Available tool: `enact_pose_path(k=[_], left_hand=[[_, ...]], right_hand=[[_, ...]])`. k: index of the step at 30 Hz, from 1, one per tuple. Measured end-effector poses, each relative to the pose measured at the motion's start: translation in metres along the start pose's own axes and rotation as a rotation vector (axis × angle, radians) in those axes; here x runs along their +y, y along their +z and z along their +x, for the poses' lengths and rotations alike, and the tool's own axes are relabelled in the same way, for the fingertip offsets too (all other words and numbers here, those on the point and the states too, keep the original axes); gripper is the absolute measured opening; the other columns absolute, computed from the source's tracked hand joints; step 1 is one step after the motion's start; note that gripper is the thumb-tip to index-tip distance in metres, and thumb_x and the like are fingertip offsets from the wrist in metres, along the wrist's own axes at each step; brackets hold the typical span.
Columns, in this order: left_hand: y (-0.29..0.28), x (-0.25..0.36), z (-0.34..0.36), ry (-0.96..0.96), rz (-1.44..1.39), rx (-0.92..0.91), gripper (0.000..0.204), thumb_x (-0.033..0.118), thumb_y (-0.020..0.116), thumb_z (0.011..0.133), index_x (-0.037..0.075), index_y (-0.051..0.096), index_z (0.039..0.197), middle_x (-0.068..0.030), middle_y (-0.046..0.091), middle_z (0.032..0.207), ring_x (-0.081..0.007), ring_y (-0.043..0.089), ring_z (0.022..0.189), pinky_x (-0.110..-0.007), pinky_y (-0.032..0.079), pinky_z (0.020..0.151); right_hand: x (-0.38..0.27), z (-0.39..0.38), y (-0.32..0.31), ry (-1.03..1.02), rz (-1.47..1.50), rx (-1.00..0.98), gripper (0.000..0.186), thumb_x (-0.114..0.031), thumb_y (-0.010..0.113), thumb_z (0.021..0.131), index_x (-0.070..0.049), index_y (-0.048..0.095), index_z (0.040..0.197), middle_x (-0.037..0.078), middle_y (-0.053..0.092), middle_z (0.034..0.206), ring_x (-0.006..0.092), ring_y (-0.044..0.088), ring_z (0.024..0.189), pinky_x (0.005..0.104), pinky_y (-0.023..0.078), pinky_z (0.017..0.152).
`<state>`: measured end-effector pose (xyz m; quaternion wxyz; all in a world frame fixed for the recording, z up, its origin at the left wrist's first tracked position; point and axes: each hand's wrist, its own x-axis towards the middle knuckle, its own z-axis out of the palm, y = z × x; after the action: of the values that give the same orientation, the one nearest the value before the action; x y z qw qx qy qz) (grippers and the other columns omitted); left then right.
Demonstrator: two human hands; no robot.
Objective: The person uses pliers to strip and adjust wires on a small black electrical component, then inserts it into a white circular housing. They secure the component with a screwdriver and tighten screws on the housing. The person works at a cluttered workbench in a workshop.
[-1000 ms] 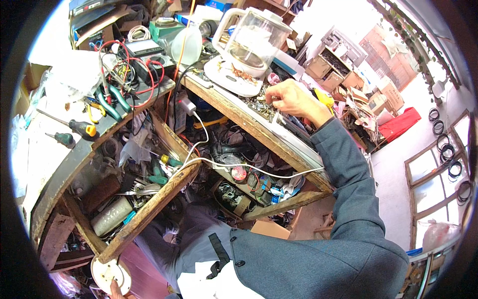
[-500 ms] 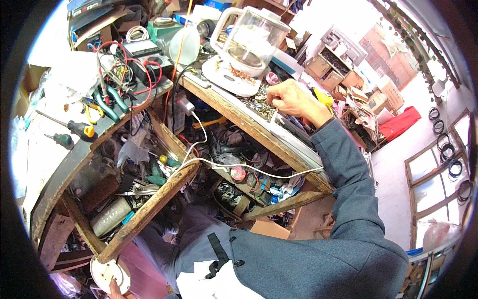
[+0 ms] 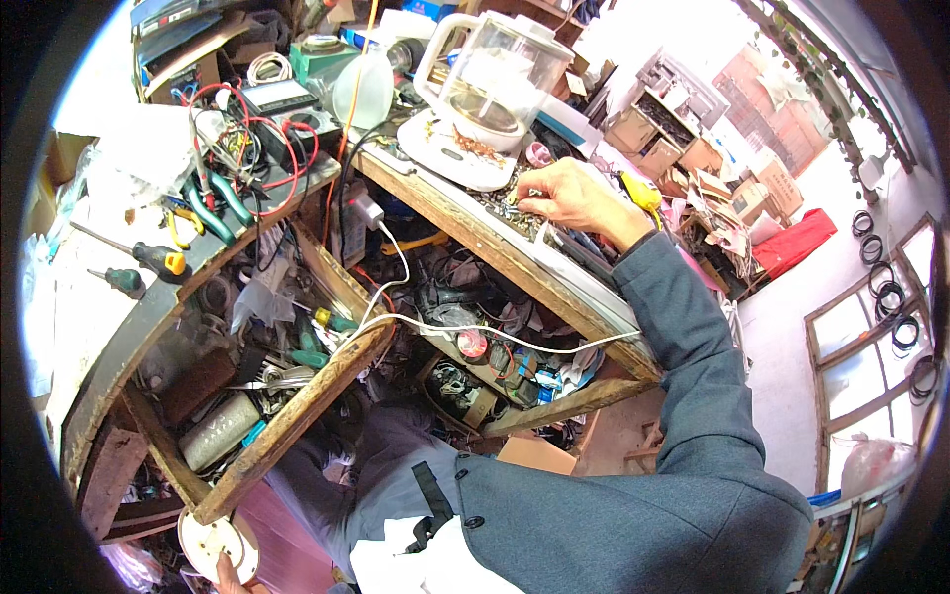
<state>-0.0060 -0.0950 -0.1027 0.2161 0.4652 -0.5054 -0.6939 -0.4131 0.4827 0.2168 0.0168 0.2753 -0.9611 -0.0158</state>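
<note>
My right hand (image 3: 572, 200) reaches over a pile of small screws and metal bits (image 3: 515, 188) at the bench's far right part. Its fingers are bent together at the pile; whether they pinch a piece is too small to see. Just beyond it stands a glass electric kettle (image 3: 485, 84) on a white base (image 3: 457, 156), with brownish bits on the base. At the lower left edge my left hand (image 3: 230, 576) grips a round cream-coloured disc (image 3: 213, 544) with small holes in its face. Only a thumb or finger of that hand shows; the rest is hidden.
Pliers with green handles (image 3: 208, 213), screwdrivers (image 3: 158, 259) and red and black leads (image 3: 282, 158) lie on the left bench. An open drawer (image 3: 287, 421) full of tools juts out toward me. A white cable (image 3: 495, 333) hangs across the gap. Cardboard boxes (image 3: 653, 134) stand beyond.
My right hand has shifted slightly left over the screw pile, and its fingers have come lower and closer together. The left hand and the disc have barely moved.
</note>
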Motion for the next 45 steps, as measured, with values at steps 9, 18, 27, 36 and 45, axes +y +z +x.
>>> enact_pose_path(k=[9, 18, 27, 36, 45], left_hand=[[-0.044, -0.046, 0.022, 0.64, 0.311, -0.275, 0.082, 0.057, 0.062, 0.098, -0.018, 0.058, 0.13, -0.0296, 0.066, 0.122, -0.0371, 0.065, 0.111, -0.044, 0.054, 0.1], [-0.042, -0.043, 0.016, 0.632, 0.323, -0.254, 0.086, 0.061, 0.061, 0.096, -0.018, 0.058, 0.13, -0.0304, 0.065, 0.122, -0.0381, 0.065, 0.111, -0.044, 0.053, 0.1], [-0.042, -0.044, 0.017, 0.632, 0.33, -0.254, 0.09, 0.065, 0.061, 0.095, -0.018, 0.057, 0.13, -0.0311, 0.065, 0.122, -0.0391, 0.065, 0.112, -0.045, 0.053, 0.101], [-0.041, -0.043, 0.013, 0.634, 0.345, -0.251, 0.095, 0.069, 0.06, 0.093, -0.019, 0.057, 0.13, -0.0319, 0.065, 0.122, -0.0401, 0.064, 0.112, -0.046, 0.053, 0.101], [-0.038, -0.044, 0.01, 0.621, 0.344, -0.245, 0.096, 0.07, 0.06, 0.093, -0.019, 0.056, 0.13, -0.0326, 0.064, 0.122, -0.0413, 0.064, 0.113, -0.047, 0.052, 0.102]], right_hand=[[-0.016, 0.006, 0.001, -0.018, 0.043, 0.08, 0.017, -0.024, 0.067, 0.088, -0.012, 0.07, 0.101, 0.014, 0.073, 0.089, 0.034, 0.071, 0.085, 0.044, 0.055, 0.075], [-0.002, 0.006, 0.012, 0.027, -0.108, 0.074, 0.014, -0.021, 0.065, 0.086, -0.013, 0.067, 0.097, 0.015, 0.071, 0.082, 0.0364, 0.07, 0.081, 0.0474, 0.054, 0.071], [0.013, 0.002, 0.014, -0.035, -0.061, 0.224, 0.009, -0.013, 0.068, 0.084, -0.004, 0.065, 0.088, 0.016, 0.066, 0.074, 0.0318, 0.069, 0.069, 0.041, 0.053, 0.065], [-0.006, 0.006, 0.011, -0.056, 0.078, 0.092, 0.015, -0.018, 0.066, 0.089, -0.01, 0.072, 0.101, 0.015, 0.074, 0.088, 0.0324, 0.072, 0.083, 0.0411, 0.056, 0.075], [0.011, 0.005, 0.019, -0.075, -0.025, 0.177, 0.01, -0.01, 0.065, 0.085, -0.007, 0.069, 0.093, 0.015, 0.069, 0.077, 0.0323, 0.07, 0.073, 0.0404, 0.054, 0.067]])
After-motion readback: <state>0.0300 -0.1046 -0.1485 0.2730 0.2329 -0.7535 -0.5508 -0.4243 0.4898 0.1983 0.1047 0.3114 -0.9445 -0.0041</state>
